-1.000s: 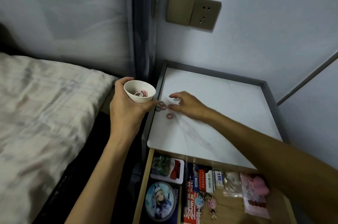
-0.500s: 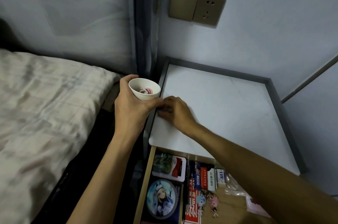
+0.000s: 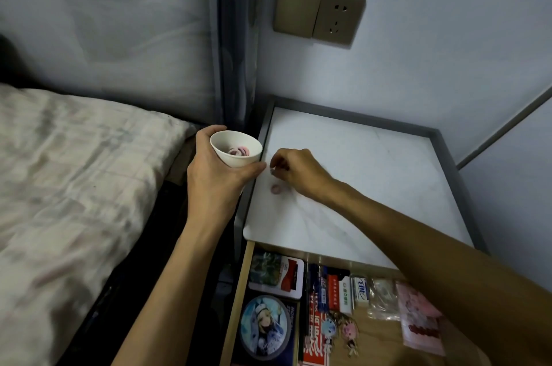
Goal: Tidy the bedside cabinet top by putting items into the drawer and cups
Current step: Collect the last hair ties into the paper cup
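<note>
At mid-frame the left hand grips a white cup, tilted toward the camera, just off the left edge of the cabinet top; a few rings lie in it. The right hand hovers just right of the cup, fingertips drawn together; whether they pinch anything cannot be told. One pink ring lies flat on the top, just below those fingertips and lower right of the cup, so the right hand is nearer. The drawer stands open at the bottom.
</note>
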The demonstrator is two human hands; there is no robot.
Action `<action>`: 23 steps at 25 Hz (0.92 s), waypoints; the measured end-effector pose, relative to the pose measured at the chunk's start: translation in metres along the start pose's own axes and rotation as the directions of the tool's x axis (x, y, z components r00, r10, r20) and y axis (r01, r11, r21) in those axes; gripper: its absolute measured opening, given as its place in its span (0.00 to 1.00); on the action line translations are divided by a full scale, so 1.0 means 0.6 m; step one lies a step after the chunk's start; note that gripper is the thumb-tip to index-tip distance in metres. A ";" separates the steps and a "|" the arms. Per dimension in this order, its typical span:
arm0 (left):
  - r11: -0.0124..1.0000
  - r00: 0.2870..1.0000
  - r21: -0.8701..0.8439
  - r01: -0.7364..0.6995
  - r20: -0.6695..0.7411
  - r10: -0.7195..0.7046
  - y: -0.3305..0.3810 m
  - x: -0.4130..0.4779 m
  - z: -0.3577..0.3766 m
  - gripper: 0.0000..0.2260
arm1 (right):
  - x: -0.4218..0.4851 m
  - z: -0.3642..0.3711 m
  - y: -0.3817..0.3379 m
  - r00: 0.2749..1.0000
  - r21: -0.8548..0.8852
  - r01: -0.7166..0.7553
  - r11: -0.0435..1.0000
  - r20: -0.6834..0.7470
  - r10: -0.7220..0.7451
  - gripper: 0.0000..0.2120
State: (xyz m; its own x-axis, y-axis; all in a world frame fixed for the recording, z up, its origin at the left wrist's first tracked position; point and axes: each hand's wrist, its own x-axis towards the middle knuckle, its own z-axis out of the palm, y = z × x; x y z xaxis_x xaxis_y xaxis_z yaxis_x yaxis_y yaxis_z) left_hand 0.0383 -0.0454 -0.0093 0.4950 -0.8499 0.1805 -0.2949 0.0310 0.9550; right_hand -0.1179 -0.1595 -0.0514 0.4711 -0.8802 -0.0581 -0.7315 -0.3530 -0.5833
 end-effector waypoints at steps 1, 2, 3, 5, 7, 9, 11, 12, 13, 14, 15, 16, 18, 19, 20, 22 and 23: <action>1.000 1.000 0.002 -0.001 0.001 0.001 0.000 -0.001 0.000 0.34 | -0.006 -0.007 0.007 1.000 -0.062 0.027 0.998 0.015 -0.026 0.09; 1.000 1.000 0.007 -0.003 0.002 0.003 0.001 -0.002 0.001 0.34 | -0.012 -0.010 0.013 0.998 -0.099 0.045 0.994 0.048 -0.040 0.11; 1.000 1.000 0.013 -0.003 0.003 0.003 0.002 -0.002 0.002 0.33 | -0.016 -0.011 0.018 0.994 -0.108 0.051 0.993 0.098 -0.041 0.12; 1.000 1.000 0.019 -0.003 0.005 0.003 0.004 -0.004 0.004 0.33 | -0.023 0.001 0.028 0.987 -0.085 0.058 0.995 0.157 -0.044 0.12; 1.000 1.000 0.018 -0.002 0.008 0.002 0.003 -0.005 0.004 0.33 | -0.027 0.012 0.028 0.986 -0.054 0.077 0.996 0.155 -0.068 0.09; 1.000 1.000 0.022 -0.002 0.020 0.001 0.002 -0.005 0.005 0.34 | -0.025 0.018 0.024 0.982 -0.099 0.124 0.987 0.153 -0.108 0.06; 1.000 1.000 0.024 -0.001 0.027 0.001 0.002 -0.004 0.008 0.34 | -0.024 0.019 0.020 0.979 -0.145 0.142 0.979 0.164 -0.118 0.04; 1.000 0.999 0.025 0.000 0.032 -0.001 0.002 -0.003 0.009 0.34 | -0.023 0.017 0.019 0.979 -0.145 0.139 0.980 0.168 -0.114 0.04; 1.000 0.999 0.025 0.004 0.040 -0.005 0.002 -0.004 0.010 0.34 | -0.022 0.016 0.021 0.980 -0.141 0.122 0.982 0.174 -0.097 0.05; 1.000 0.999 0.026 0.007 0.049 -0.008 0.001 -0.004 0.012 0.34 | -0.024 0.012 0.022 0.981 -0.140 0.096 0.986 0.181 -0.070 0.05; 1.000 0.998 0.030 0.008 0.060 -0.010 0.000 -0.005 0.014 0.34 | -0.026 0.005 0.022 0.982 -0.141 0.066 0.988 0.187 -0.039 0.05; 0.999 0.997 0.036 0.006 0.074 -0.009 0.000 -0.006 0.015 0.34 | -0.029 -0.007 0.021 0.984 -0.134 0.045 0.990 0.177 -0.021 0.05; 0.999 0.993 0.047 -0.003 0.121 -0.003 0.003 -0.010 0.019 0.33 | -0.036 -0.047 0.007 0.995 -0.023 0.006 1.000 0.103 -0.003 0.03; 0.999 0.988 0.049 -0.009 0.151 0.001 0.006 -0.013 0.021 0.33 | -0.040 -0.073 -0.006 0.999 0.087 -0.007 0.996 0.050 0.002 0.03; 0.999 0.983 0.051 -0.017 0.186 0.007 0.010 -0.017 0.025 0.33 | -0.045 -0.101 -0.022 1.000 0.201 0.001 0.980 0.000 -0.001 0.02; 0.998 0.966 0.046 -0.035 0.258 0.022 0.019 -0.028 0.037 0.33 | -0.060 -0.146 -0.059 0.997 0.317 0.078 0.945 -0.040 -0.069 0.03; 0.999 0.957 0.038 -0.039 0.290 0.027 0.022 -0.033 0.043 0.34 | -0.069 -0.157 -0.079 0.992 0.312 0.125 0.942 -0.017 -0.126 0.04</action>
State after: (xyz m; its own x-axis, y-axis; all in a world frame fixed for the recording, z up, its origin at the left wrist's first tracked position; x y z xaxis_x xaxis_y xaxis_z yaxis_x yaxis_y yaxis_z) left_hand 0.0035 -0.0417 -0.0061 0.2282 -0.9649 0.1298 -0.3448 0.0446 0.9376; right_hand -0.1490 -0.1364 0.0546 0.5508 -0.8341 0.0294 -0.4768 -0.3433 -0.8092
